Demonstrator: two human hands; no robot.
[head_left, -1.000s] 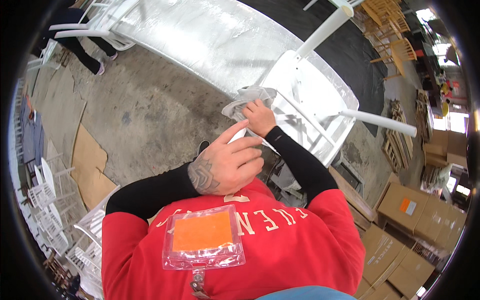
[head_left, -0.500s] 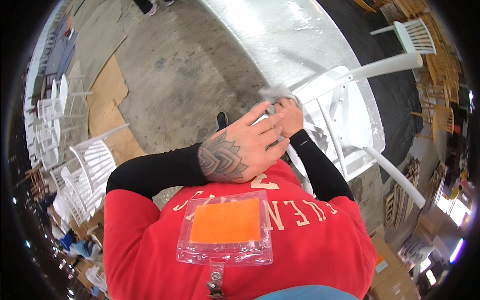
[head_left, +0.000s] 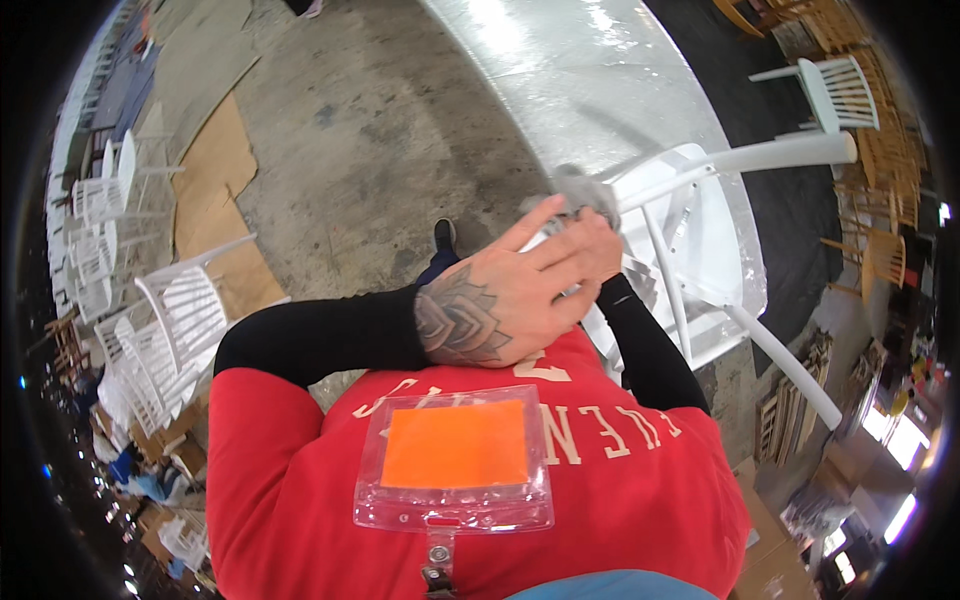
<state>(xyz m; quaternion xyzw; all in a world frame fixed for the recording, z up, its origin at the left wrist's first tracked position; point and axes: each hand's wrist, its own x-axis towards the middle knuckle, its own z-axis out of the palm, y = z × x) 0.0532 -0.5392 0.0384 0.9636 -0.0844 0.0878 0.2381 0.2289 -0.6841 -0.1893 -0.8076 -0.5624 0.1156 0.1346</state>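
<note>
concrete floor below; grey cloth just above right hand.

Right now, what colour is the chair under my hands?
White; the chair lies tipped over and shows best in the head view.

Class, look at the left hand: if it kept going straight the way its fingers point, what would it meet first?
Probably the grey cloth at the white chair, just past the left hand; depth is unclear.
</note>
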